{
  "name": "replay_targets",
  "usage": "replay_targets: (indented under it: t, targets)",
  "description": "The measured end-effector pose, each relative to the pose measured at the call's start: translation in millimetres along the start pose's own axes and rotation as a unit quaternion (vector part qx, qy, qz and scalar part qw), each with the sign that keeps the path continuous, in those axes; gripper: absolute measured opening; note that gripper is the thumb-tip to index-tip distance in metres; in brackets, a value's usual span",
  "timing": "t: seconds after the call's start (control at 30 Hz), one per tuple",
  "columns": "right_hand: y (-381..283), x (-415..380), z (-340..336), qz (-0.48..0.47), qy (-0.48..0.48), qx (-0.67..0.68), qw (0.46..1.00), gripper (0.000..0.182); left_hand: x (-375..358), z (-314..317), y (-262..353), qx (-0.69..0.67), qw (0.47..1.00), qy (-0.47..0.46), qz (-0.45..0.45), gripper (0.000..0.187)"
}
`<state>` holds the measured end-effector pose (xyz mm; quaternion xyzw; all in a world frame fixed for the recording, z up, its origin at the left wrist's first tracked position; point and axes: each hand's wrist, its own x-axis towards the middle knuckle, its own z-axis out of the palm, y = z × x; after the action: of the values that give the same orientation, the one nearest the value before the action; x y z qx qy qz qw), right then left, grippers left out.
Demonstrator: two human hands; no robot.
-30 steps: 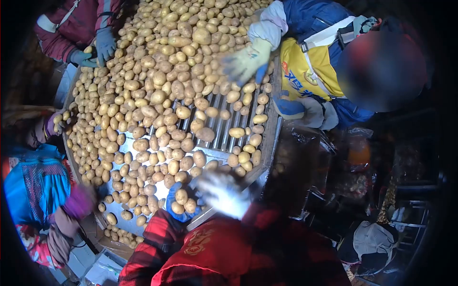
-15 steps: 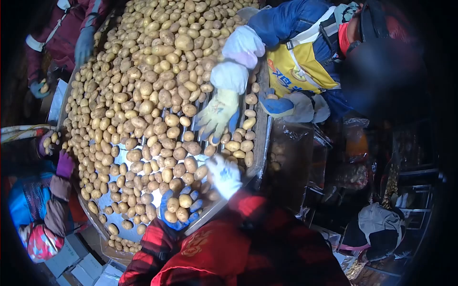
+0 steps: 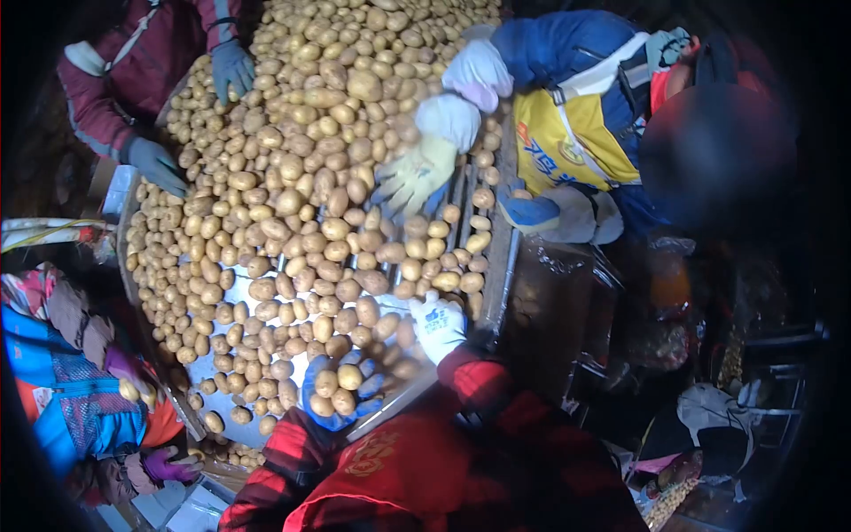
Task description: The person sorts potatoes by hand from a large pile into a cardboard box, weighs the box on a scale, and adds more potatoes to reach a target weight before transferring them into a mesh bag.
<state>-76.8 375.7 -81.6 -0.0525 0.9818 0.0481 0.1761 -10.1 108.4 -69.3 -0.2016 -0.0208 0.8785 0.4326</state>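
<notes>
Palm up at the near rim, my left hand [image 3: 365,407] in a blue glove cups several potatoes [image 3: 343,402], its fingers curled up around them. My right hand [image 3: 439,326], in a white glove with a printed back, is over the near right part of the sorting table, back up. Its fingers point left and down among potatoes, their tips partly hidden. Just left of it, a potato [image 3: 405,332] is smeared by motion. Between my hands, loose potatoes [image 3: 346,321] lie on the pale table surface [image 3: 241,288].
A large heap of potatoes [image 3: 310,97] covers the far table. Slatted bars [image 3: 458,213] run along the right side by the rim [image 3: 503,257]. Opposite right, a co-worker's pale glove [image 3: 415,176] reaches in. Other people work at the left, one with grey gloves [image 3: 232,71].
The view has shifted slightly. My right hand has moved a little right and down; my left still cups potatoes. The far-left person's hands have come to the heap; the near-left person has drawn back.
</notes>
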Motion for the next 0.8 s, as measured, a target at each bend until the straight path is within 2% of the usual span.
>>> replay_targets:
  t: [0.03,0.07,0.1,0.13,0.23,0.3,0.37,0.43,0.47,0.53,0.6,0.67,0.7,0.8]
  targets:
    - [0.0,3.4,4.0,-0.008,0.007,0.051,0.999,0.029,3.1,-3.9,-0.5,-0.005,1.000,-0.023,-0.009,0.058]
    - [4.0,7.7,7.6,-0.017,0.015,0.100,0.995,0.028,-3.0,16.5,0.1,0.005,0.999,0.033,-0.012,0.058]
    - [-0.9,-2.4,-37.8,-0.026,0.006,0.137,0.990,0.032,-7.4,38.2,-2.6,0.023,0.991,0.132,0.010,0.054]
    - [-2.3,6.3,-43.0,-0.072,0.050,0.160,0.983,0.035,-8.0,42.7,-1.8,0.021,0.990,0.137,0.020,0.054]
    - [-14.6,42.9,-63.9,-0.194,0.181,0.231,0.936,0.045,-10.1,31.4,4.0,-0.015,0.998,0.056,0.026,0.057]
    - [-41.2,86.0,-89.9,-0.251,0.233,0.227,0.912,0.047,-13.6,24.2,7.0,-0.030,0.999,0.008,0.034,0.058]
    - [-75.9,116.5,-71.4,-0.231,0.206,0.188,0.932,0.059,-19.4,19.0,7.9,-0.044,0.998,-0.029,0.042,0.060]
    - [-102.5,98.2,-48.0,-0.210,0.180,0.113,0.954,0.074,-27.5,17.9,9.8,-0.059,0.995,-0.060,0.053,0.061]
    - [-106.3,83.3,-43.8,-0.190,0.179,0.152,0.953,0.078,-30.0,17.2,12.3,-0.062,0.994,-0.074,0.057,0.062]
    - [-87.2,52.7,-53.2,-0.251,0.131,0.112,0.953,0.076,-35.8,24.2,16.5,-0.082,0.992,-0.040,0.084,0.058]
    - [-68.4,34.0,-52.7,-0.297,0.070,0.139,0.942,0.073,-38.4,31.0,24.0,-0.102,0.989,-0.010,0.103,0.054]
    - [-49.0,42.9,-34.7,-0.345,0.113,0.205,0.909,0.069,-38.5,37.9,31.1,-0.122,0.986,0.008,0.110,0.050]
    - [-50.6,53.2,-48.6,-0.293,0.096,0.235,0.922,0.066,-37.3,42.6,33.7,-0.130,0.985,0.019,0.112,0.048]
    - [-59.6,101.4,-106.4,-0.215,0.249,0.134,0.935,0.053,-31.6,59.4,40.0,-0.123,0.984,0.062,0.115,0.048]
